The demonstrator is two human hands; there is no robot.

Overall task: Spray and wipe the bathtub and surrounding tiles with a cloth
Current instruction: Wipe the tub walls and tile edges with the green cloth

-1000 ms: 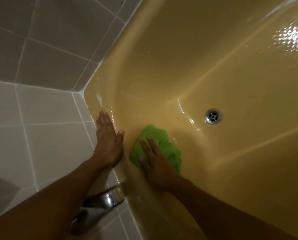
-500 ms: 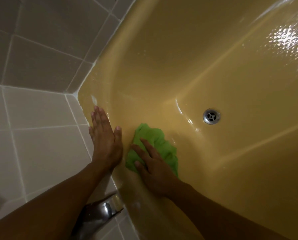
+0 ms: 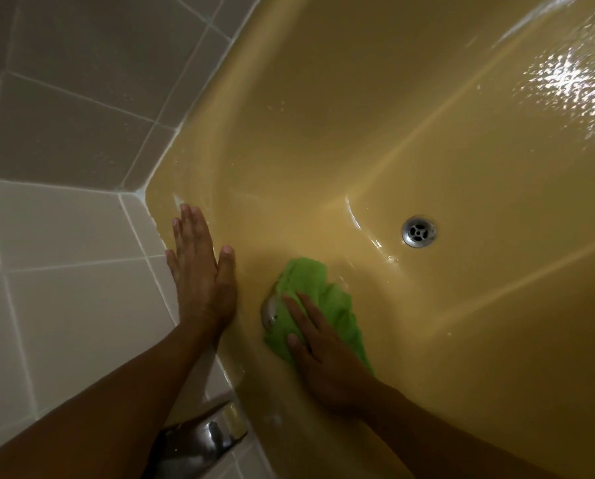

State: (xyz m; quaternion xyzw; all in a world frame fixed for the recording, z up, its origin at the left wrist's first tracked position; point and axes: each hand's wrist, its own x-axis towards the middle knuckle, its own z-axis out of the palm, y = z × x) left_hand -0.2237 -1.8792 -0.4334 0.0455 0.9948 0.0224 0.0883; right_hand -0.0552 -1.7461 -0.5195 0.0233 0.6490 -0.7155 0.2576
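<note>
The yellow bathtub fills most of the view, wet and shiny. A crumpled green cloth lies against its near inner wall. My right hand presses flat on the cloth with straight fingers. A small metal overflow fitting shows at the cloth's left edge. My left hand rests flat on the tub's rim by the corner, fingers straight. No spray bottle is in view.
A round metal drain sits in the tub floor to the right of the cloth. Pale tiles cover the left wall, darker tiles the far wall. A chrome tap sticks out at the bottom.
My right hand and the cloth have shifted slightly, uncovering the metal fitting at the cloth's left edge. My left hand stays flat on the rim. The camera has moved a little.
</note>
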